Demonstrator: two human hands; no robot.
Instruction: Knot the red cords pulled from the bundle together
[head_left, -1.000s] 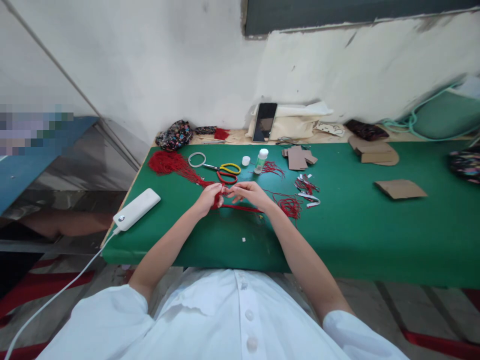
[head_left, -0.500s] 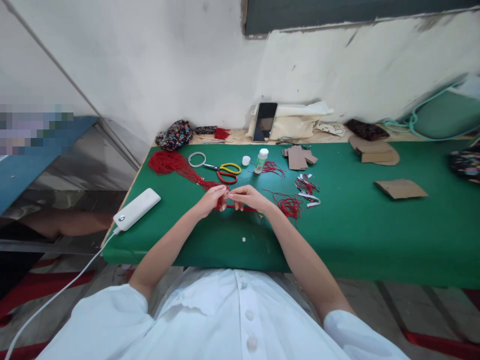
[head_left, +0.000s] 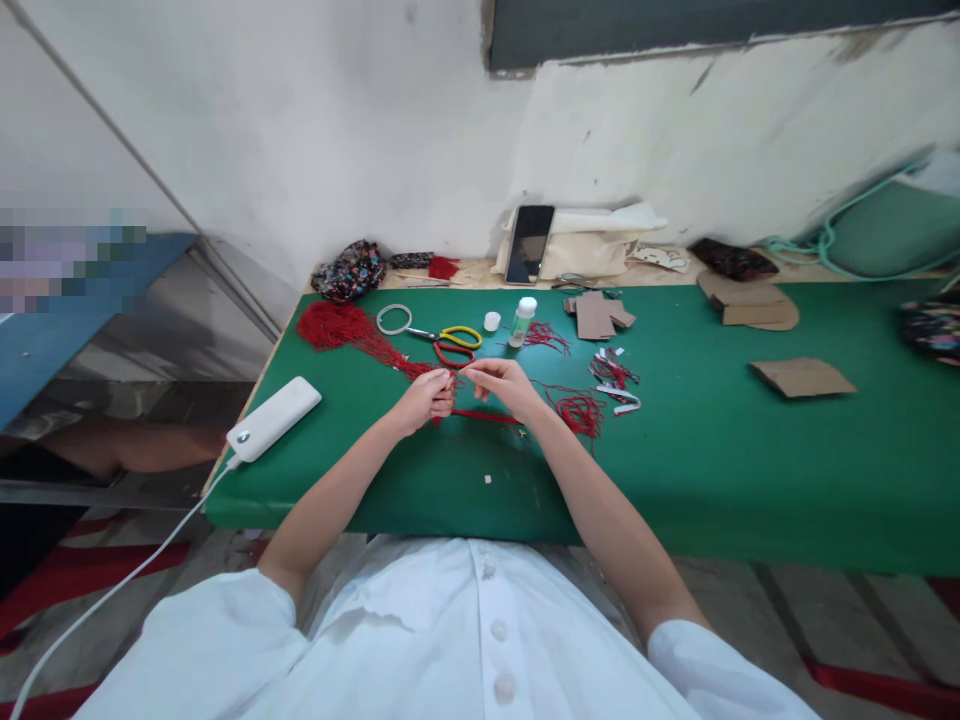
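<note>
My left hand (head_left: 425, 402) is closed on red thread near the middle of the table's front half. Beside it, my right hand (head_left: 504, 388) pinches with thumb and forefinger, and a fine red thread seems to run between the two hands. A long bundle of red thread (head_left: 337, 328) stretches from the upper left down to my left hand. Beneath the hands lies a red cord (head_left: 487, 416). Just beyond them are scissors (head_left: 454, 340) with one yellow and one red handle. A tangle of red thread (head_left: 579, 410) lies right of my right hand.
A white-capped bottle (head_left: 523, 322) stands behind the hands, its neighbour a loose white cap (head_left: 492, 321). At left lies a white power bank (head_left: 274, 420) with a cable. Cardboard pieces (head_left: 595, 316) lie to the right. A phone (head_left: 530, 244) leans at the back.
My hands have moved slightly apart; the right fingers have shifted a little right and up from the left hand. My left fingers have curled more closely.
</note>
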